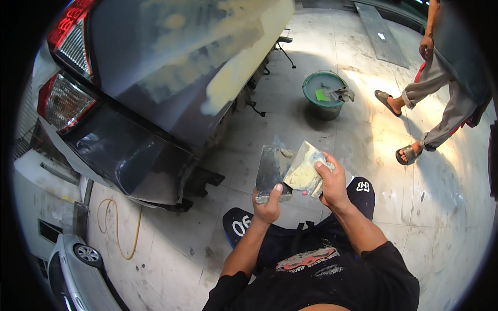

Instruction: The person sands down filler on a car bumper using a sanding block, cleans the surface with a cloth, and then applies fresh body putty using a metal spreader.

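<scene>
My left hand (pixel 266 209) is closed on a dark, flat rectangular block (pixel 267 173) with a pale, rough lower edge, thumb on its face. My right hand (pixel 334 181) grips a cream-smeared block (pixel 302 168) by its right side. Its left edge overlaps or touches the dark block's right side; I cannot tell which. The exact kind of both blocks is unclear. Both are held in front of my knees. Ahead and to the left is a dark grey car body panel (pixel 155 114) with cream filler patches (pixel 228 85).
Beyond my hands stands a green-rimmed bucket (pixel 307 93) of cloudy liquid, with a bright green piece (pixel 322 95) and a grey rag (pixel 342 95). A person in sandals (pixel 446 103) stands at right. A yellow hose (pixel 117 239) and silver car (pixel 83 280) are at lower left.
</scene>
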`<control>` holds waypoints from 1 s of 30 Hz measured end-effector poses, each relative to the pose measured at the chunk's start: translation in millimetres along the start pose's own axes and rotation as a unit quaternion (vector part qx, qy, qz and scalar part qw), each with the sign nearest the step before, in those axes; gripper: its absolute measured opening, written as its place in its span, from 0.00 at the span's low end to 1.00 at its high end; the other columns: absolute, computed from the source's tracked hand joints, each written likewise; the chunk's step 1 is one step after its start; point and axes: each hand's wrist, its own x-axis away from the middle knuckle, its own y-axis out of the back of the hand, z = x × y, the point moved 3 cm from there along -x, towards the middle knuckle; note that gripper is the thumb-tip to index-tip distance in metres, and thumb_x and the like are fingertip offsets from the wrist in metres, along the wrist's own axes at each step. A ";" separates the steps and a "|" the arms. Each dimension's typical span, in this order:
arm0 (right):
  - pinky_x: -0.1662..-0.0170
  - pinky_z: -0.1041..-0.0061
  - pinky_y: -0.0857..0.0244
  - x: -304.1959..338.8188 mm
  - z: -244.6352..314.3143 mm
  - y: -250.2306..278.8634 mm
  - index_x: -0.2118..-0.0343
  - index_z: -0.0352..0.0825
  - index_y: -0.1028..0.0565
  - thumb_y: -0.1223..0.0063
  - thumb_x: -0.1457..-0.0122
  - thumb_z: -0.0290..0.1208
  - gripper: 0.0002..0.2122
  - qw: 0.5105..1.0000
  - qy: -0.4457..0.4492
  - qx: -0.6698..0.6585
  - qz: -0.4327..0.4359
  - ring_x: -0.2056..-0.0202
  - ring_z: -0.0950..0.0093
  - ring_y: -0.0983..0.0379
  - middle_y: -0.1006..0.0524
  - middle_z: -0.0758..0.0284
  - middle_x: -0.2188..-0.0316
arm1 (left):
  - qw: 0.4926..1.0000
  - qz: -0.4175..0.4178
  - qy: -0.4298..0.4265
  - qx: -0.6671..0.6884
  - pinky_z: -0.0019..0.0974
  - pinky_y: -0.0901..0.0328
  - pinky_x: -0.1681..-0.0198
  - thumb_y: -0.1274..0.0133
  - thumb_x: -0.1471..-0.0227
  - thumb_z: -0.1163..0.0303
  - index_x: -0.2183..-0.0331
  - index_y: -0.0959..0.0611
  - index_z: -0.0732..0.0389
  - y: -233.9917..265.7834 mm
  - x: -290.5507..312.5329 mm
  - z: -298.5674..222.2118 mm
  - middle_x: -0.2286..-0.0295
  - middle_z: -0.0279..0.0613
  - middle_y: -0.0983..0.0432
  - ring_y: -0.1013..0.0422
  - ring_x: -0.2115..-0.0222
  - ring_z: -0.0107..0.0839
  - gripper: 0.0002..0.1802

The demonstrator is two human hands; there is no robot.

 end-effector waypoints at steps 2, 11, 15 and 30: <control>0.79 0.67 0.22 -1.2 2.9 -0.1 0.47 0.24 0.38 0.59 0.37 0.25 0.17 1.000 -0.008 0.021 -0.006 0.70 0.66 0.21 0.25 0.55 0.63 | 0.996 0.068 0.025 -0.047 0.31 0.36 0.56 0.51 0.48 0.78 0.58 0.22 0.68 8.6 -1.7 -5.9 0.62 0.40 0.24 0.29 0.62 0.30 0.14; 0.80 0.70 0.23 -3.2 0.5 -0.1 0.48 0.24 0.37 0.56 0.38 0.26 0.17 0.996 -0.025 0.068 0.044 0.71 0.69 0.21 0.25 0.56 0.63 | 0.995 0.069 0.050 -0.051 0.32 0.37 0.74 0.50 0.46 0.74 0.69 0.20 0.67 4.3 -0.8 -24.6 0.79 0.37 0.24 0.30 0.79 0.24 0.07; 0.81 0.70 0.24 -1.2 6.1 -7.6 0.48 0.24 0.36 0.56 0.38 0.26 0.17 0.993 -0.033 0.096 0.051 0.71 0.68 0.21 0.25 0.56 0.63 | 0.990 0.092 0.055 -0.093 0.32 0.36 0.73 0.50 0.47 0.74 0.68 0.21 0.68 10.0 7.3 -17.2 0.79 0.37 0.25 0.32 0.78 0.24 0.07; 0.79 0.67 0.22 -4.8 -1.8 -12.8 0.47 0.26 0.36 0.55 0.38 0.27 0.17 0.998 -0.048 -0.010 0.045 0.70 0.67 0.21 0.25 0.57 0.63 | 0.985 0.088 0.141 -0.044 0.30 0.34 0.61 0.51 0.47 0.76 0.60 0.21 0.69 9.1 30.4 16.5 0.67 0.39 0.21 0.27 0.66 0.25 0.12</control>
